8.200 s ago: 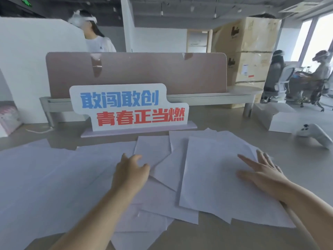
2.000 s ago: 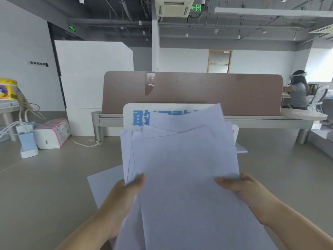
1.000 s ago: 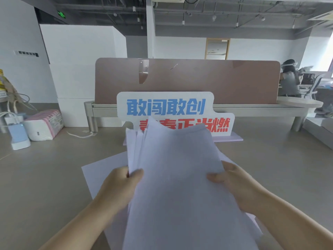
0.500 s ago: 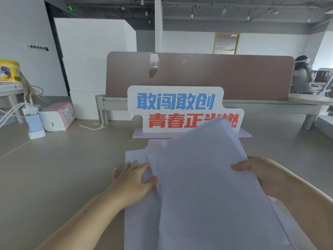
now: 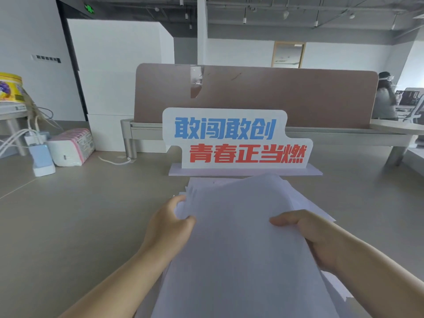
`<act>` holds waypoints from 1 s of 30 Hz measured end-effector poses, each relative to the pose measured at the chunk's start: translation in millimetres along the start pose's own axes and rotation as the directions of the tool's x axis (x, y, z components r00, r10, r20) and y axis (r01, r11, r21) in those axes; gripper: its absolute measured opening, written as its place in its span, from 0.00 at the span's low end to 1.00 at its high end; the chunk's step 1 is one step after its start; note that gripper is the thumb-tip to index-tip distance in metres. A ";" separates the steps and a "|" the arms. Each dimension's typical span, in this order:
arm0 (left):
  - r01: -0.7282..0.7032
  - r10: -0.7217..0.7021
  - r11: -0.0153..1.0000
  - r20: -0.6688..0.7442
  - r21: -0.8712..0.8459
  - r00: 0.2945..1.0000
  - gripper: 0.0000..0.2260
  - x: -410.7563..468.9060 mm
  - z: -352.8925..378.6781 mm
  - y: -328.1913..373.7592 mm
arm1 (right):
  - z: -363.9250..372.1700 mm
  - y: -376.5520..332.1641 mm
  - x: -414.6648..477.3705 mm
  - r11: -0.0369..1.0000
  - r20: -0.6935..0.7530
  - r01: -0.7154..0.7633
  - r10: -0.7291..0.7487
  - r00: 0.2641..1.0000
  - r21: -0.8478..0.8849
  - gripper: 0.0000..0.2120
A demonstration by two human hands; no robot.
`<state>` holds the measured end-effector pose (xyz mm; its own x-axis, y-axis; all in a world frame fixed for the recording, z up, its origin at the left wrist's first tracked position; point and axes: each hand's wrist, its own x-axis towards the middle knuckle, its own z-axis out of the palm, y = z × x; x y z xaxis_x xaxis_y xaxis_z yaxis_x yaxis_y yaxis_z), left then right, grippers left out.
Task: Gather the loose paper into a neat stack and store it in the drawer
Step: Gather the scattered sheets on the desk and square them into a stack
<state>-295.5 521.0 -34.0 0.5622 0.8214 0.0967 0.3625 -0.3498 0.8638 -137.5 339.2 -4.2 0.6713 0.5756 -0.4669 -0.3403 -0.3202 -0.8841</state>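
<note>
Head view looks down over a grey table (image 5: 68, 226) at a sheaf of white paper (image 5: 238, 237) held in both hands in the near centre of the scene. On the left edge of the sheaf the left hand (image 5: 169, 223) grips with its thumb on top and its fingers curled underneath. The right hand (image 5: 305, 235) clasps the right edge in the same way, thumb lying across the top sheet. The sheets are not squared: several corners fan out along the far left edge, and others jut past the right hand and lie lower, though whether those rest on the table cannot be told. Just beyond the far edge of the paper stands a white sign (image 5: 236, 140) with blue and red characters on a pale base. Behind it runs a brown desk divider (image 5: 298, 97). At far left sit a pink and white tissue pack (image 5: 71, 146) and a pale blue charger (image 5: 41, 157) with cables.
</note>
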 end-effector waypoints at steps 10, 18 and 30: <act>0.023 -0.026 0.992 -0.017 -0.128 1.000 0.18 1.7 -2.5 1.1 | -1.5 8.2 9.2 0.997 0.074 0.051 -0.047 0.996 -0.055 0.11; -0.209 0.092 0.841 0.248 0.499 0.964 0.35 -1.3 14.5 -6.2 | -102.6 -6.6 24.5 0.992 -0.116 0.098 -0.108 0.987 -0.084 0.13; 0.028 0.008 0.747 -0.051 0.664 0.999 0.30 26.2 -9.0 -14.1 | -115.0 -9.1 24.9 0.988 0.015 0.083 -0.082 0.997 -0.128 0.32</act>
<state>-292.5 551.5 -39.2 0.5265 0.8404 0.1281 0.7802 -0.5375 0.3198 -42.0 269.9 -5.5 0.6871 0.6111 -0.3929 -0.1964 -0.3644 -0.9103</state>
